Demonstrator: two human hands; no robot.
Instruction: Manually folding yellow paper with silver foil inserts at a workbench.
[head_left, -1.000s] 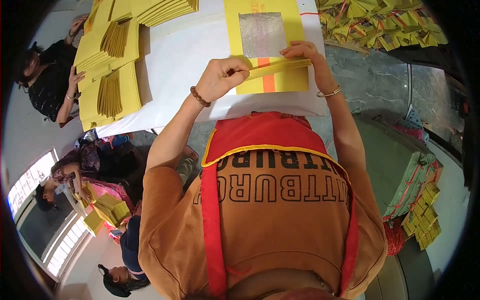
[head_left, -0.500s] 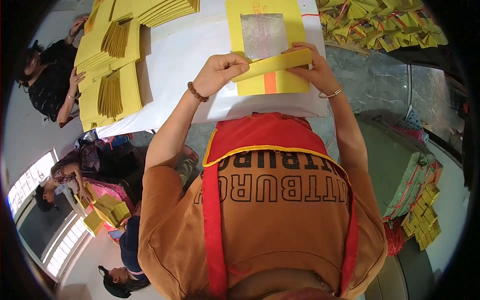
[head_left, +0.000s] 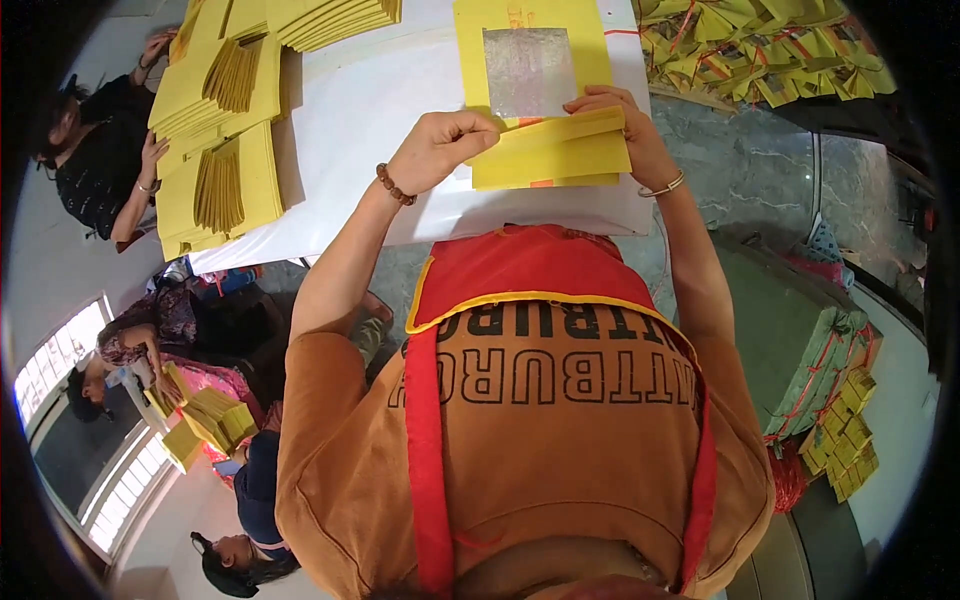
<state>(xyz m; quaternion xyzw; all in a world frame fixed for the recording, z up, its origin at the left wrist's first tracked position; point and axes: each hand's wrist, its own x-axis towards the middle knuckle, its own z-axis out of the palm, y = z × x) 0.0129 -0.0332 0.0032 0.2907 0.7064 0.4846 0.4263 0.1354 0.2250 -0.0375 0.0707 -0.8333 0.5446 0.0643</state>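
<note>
Folded yellow paper [head_left: 560,155]: between the 2 hands, its long axis running crosswise from the left fingers [head_left: 466,123] to the right fingers [head_left: 608,96], tilted slightly up at the right.
Left fingers: curled, pinching its left end.
Right fingers: bent behind its right end; thumb hidden, so I cannot tell whether they grip.
Nearer hand: neither; each is at 1 end.
Silver panel [head_left: 530,72]: just beyond the fingers, on the yellow sheet [head_left: 592,60] lying on the desk [head_left: 380,100].
Yellow stacks [head_left: 262,180]: well left of the left fingers.
</note>
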